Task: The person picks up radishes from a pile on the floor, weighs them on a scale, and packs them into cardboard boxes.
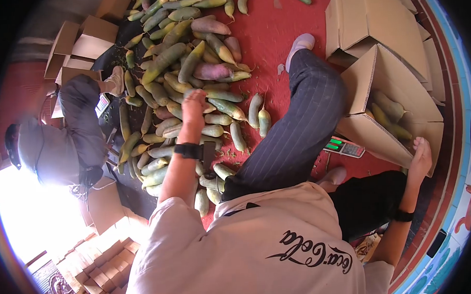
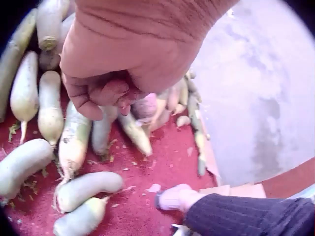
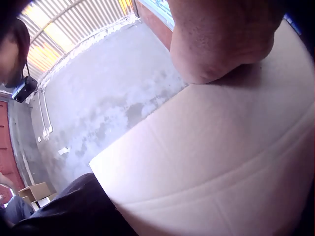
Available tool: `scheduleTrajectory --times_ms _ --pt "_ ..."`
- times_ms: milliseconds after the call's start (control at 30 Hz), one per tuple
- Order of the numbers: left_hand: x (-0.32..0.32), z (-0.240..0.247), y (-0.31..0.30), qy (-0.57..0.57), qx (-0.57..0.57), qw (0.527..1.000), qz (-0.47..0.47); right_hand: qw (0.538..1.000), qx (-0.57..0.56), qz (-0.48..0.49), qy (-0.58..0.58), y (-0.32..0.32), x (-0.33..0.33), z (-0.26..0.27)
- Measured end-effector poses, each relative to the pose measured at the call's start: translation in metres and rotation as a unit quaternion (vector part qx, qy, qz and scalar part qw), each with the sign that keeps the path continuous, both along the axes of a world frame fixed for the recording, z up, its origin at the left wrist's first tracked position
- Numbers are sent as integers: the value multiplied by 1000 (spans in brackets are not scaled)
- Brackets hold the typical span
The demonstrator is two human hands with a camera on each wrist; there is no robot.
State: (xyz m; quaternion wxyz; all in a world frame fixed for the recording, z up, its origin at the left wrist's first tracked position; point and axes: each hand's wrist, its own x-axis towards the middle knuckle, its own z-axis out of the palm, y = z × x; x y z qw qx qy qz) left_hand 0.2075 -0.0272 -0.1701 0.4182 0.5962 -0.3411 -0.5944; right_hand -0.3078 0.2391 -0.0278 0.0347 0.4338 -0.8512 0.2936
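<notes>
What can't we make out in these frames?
Left hand: whether it holds anything; left wrist view, hidden by the hand itself and its curled fingers.
Right hand: its exact hold on the open box; fingers hidden behind its heel in right wrist view, too small in head view.
Scale: reading too small, head view.
Box's full contents: head view, cardboard walls hide part.

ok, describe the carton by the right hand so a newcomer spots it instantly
In the head view, go from the red floor covering to the cartons on its right. The target carton is the lowest there, mouth open, with the right hand at its lower right corner. Unlike its neighbours, it shows vegetables inside.
</notes>
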Motion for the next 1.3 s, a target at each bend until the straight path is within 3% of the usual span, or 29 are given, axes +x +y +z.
scheduleTrajectory --times_ms 100,200,300,333,400,433,533,667,767,900,1067,1133,1167,1200,1300 --pt "13 59 -4 57 -53 997 18 1000 6 -6 -14 1 -3 0" --pt "-1 121 6 131 -129 981 -61 994 25 62 87 -2 8 15" --pt "-29 185 26 146 -210 945 -203 993 36 99 57 -4 31 35" --pt "-39 205 34 146 -214 944 -202 993 32 99 59 -6 43 43" --pt "-66 244 53 154 -235 906 -315 977 -63 112 -170 -14 73 64" --pt "-80 260 60 170 -238 887 -357 966 -58 139 -209 -18 94 82" --pt "-124 286 87 187 -257 854 -412 936 -74 257 -227 -26 142 112" --pt "-153 296 110 303 -176 776 -525 914 -79 340 -206 -33 185 134" --pt "-163 298 121 290 -118 742 -593 915 -80 395 -22 -34 190 131" --pt "-162 291 118 256 -95 744 -610 905 -94 406 -84 -28 193 126" --pt "-154 277 114 221 -125 741 -622 930 -30 362 -48 -19 188 123" --pt "-149 262 109 212 -288 790 -499 949 13 274 -155 -11 177 135" --pt "-137 262 96 182 -246 809 -502 957 -39 256 -132 -11 162 132" --pt "-129 258 88 143 -222 845 -466 953 -72 198 -219 -7 149 132" --pt "-98 210 59 42 -175 911 -371 971 -142 78 -177 -3 113 136"
